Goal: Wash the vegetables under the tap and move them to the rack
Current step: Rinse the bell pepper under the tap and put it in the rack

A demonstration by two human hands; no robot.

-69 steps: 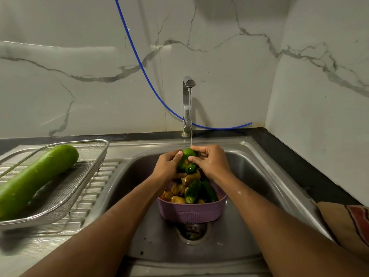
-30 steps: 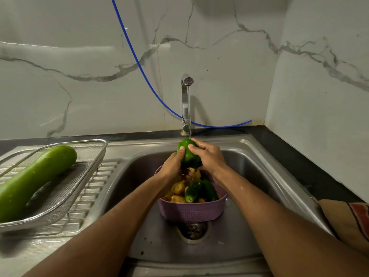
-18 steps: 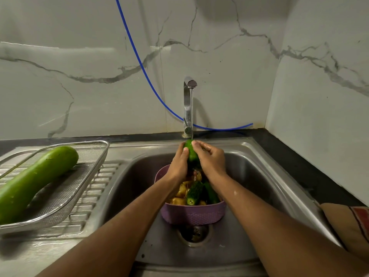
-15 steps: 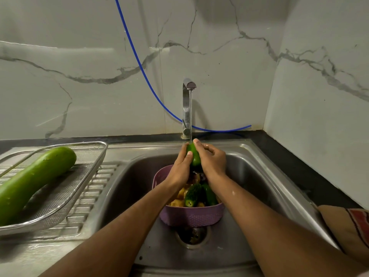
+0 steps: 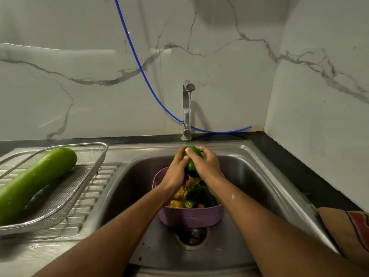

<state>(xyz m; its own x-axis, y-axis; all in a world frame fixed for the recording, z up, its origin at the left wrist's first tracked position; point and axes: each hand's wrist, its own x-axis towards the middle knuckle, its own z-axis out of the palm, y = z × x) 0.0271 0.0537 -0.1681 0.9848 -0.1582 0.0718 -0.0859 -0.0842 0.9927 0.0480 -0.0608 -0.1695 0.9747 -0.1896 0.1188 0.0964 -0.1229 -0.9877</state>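
Marble-veined wall panels (image 5: 79, 56) behind and to the right; blue hose (image 5: 139, 64) hanging down across the back panel and trailing along its foot; dark surface (image 5: 295, 168) running along the wall and round the corner.

Steel sink (image 5: 259, 176), one bowl, with a ribbed draining board on its left; drain (image 5: 192, 236) at the bowl's floor, near the front.

Tap (image 5: 186, 108) at the back edge of the sink, upright, a thin stream of water falling from its spout.

Green pepper (image 5: 190, 164), held under the stream above the basket; left hand (image 5: 177, 170) on its left side, fingers curled round it; right hand (image 5: 205, 166) on its right side, fingers curled over the top; grip of both hands closed on the pepper; water striking the pepper's top between the fingertips.

Purple basket (image 5: 191, 218), standing in the bowl just behind the drain; holding a cucumber (image 5: 191, 196), other dark green pieces and several yellowish vegetables (image 5: 177, 198), kinds not clear.

Wire mesh rack (image 5: 75, 188), resting on the draining board, well apart from the basket; one long pale green gourd (image 5: 36, 180) lying in it on a slant, its far end near the rack's back rim.

Patterned cloth (image 5: 347, 232), brown with a red part, at the right edge beside the sink.
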